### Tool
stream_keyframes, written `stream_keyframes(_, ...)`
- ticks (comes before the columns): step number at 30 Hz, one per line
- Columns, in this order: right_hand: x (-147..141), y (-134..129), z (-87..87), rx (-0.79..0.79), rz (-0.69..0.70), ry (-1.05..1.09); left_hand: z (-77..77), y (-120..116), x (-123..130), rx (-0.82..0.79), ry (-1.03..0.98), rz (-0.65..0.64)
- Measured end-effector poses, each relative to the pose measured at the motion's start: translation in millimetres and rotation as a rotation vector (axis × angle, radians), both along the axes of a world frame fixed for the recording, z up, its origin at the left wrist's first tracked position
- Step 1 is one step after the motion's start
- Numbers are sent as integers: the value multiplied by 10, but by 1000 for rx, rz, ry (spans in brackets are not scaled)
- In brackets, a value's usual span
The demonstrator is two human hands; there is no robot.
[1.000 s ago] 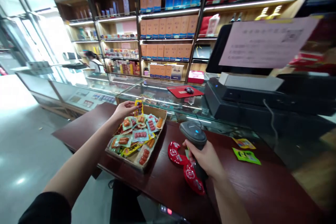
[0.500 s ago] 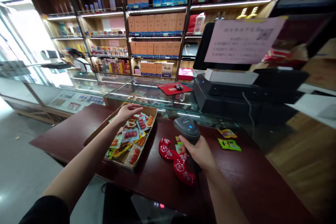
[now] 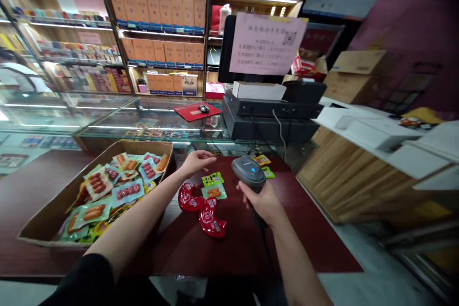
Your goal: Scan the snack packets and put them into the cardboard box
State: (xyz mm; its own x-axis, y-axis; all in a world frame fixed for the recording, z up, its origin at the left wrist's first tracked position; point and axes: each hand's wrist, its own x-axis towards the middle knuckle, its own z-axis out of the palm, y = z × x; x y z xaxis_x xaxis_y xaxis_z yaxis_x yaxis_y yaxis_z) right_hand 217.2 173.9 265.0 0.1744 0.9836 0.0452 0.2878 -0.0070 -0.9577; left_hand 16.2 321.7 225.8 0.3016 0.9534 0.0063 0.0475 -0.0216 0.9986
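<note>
My right hand (image 3: 263, 201) is wrapped round the handle of a dark grey barcode scanner (image 3: 247, 170), which shows a lit blue light on top. My left hand (image 3: 197, 162) hovers above the dark red tabletop with fingers stretched out and nothing visible in them. Just below it lie a small green snack packet (image 3: 212, 179) and a clear-blue sausage packet (image 3: 214, 191). Two shiny red curved packages (image 3: 211, 220) rest nearer to me. Partly behind the scanner lie a yellow packet (image 3: 262, 159) and another green packet (image 3: 268, 172).
An open cardboard box (image 3: 32, 227) full of packaged sausages stands on the left of the table (image 3: 287, 248). Beyond are a glass counter (image 3: 107, 114), a red mouse pad (image 3: 188, 112) and a monitor with a pink notice (image 3: 265, 43). A person (image 3: 21, 76) is at the far left.
My left hand has moved from over the sausage box rightward to above the small packets. The view has turned right. The scanner stays in my right hand, now to the right of the red packages.
</note>
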Motion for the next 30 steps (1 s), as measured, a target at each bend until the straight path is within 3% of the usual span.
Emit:
stream_keyframes(6,42,-27,-152,-13,-24,5,-371,27,-15,31,273,52)
stream_keyframes(13,-33,-47,-389,-5,-7,-15,-442,10,-107,186,791,-67)
stream_keyframes(18,-45,-34,-483,-9,-2,-43,-503,-3,-36,155,893,-81)
stream_keyframes(21,-40,-33,-491,-1,6,-58,-542,37,-16,148,812,-54)
stream_keyframes(24,-38,-42,-479,-5,7,-70,-524,90,-30,126,587,13)
stream_keyframes(30,-101,-2,-403,5,34,-116,-224,111,-140,-88,-42,33)
